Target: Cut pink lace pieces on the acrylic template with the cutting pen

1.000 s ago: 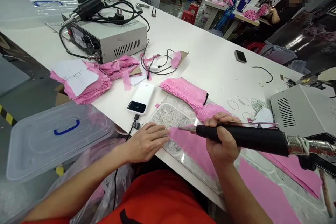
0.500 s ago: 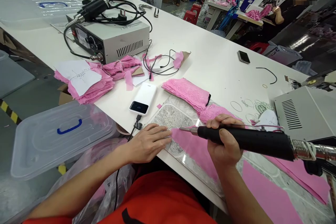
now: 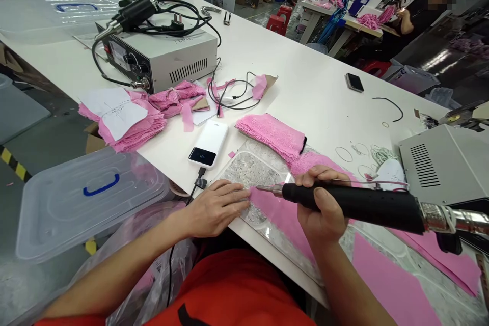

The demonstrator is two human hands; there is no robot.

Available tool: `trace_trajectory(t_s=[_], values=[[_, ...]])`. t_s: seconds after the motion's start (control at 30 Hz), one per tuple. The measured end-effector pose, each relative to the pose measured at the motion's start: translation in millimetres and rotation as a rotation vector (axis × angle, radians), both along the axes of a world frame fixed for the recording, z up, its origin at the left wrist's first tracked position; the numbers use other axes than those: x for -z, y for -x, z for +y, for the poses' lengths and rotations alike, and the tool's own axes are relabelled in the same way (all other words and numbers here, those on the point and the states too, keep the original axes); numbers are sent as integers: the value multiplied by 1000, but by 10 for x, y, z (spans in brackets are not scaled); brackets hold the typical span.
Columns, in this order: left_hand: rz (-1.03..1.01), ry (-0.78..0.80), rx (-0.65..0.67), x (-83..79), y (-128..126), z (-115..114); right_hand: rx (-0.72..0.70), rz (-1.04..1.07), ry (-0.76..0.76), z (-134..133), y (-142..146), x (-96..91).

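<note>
The black wand tool [image 3: 355,205] lies level just above the near edge of the white table [image 3: 305,91], right hand [image 3: 323,209] wrapped tight round its barrel, fingers curled over the top and thumb underneath, metal tip poking left over the corner of the pink fabric piece [image 3: 280,214]. Left hand [image 3: 216,208] is down flat, fingers stretched out and together, fingertips touching that fabric's left edge on the clear studded tray [image 3: 244,165]. Just beyond sit a white power bank [image 3: 209,145] and a stack of pink lace [image 3: 273,135], with a grey control box [image 3: 160,56] further back left.
</note>
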State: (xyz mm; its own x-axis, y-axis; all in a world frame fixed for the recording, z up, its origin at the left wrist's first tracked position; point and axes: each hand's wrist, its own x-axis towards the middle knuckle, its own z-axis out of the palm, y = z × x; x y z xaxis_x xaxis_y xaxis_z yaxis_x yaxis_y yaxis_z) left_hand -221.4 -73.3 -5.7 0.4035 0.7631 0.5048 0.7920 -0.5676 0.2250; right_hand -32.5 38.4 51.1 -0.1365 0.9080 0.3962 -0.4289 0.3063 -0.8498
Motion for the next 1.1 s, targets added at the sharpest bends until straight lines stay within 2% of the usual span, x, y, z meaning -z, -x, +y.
trace_trajectory(t_s=[0.5,0.63,0.73,0.83,0.97,1.1], values=[[18,-2,16,-15,13,23,-26,-74,-93,-30,93,88],[28,9,25,-45,28,19,-21,-7,-67,36,63,-18],[28,15,20,-90,13,33,73,54,-6,142,-106,-189],[1,-7,22,-138,-75,109,192,42,-14,230,-396,-290],[10,-39,64,-174,-316,316,312,8,-2,243,-737,-214],[70,-26,90,-155,-548,535,339,32,28,209,-831,-85]])
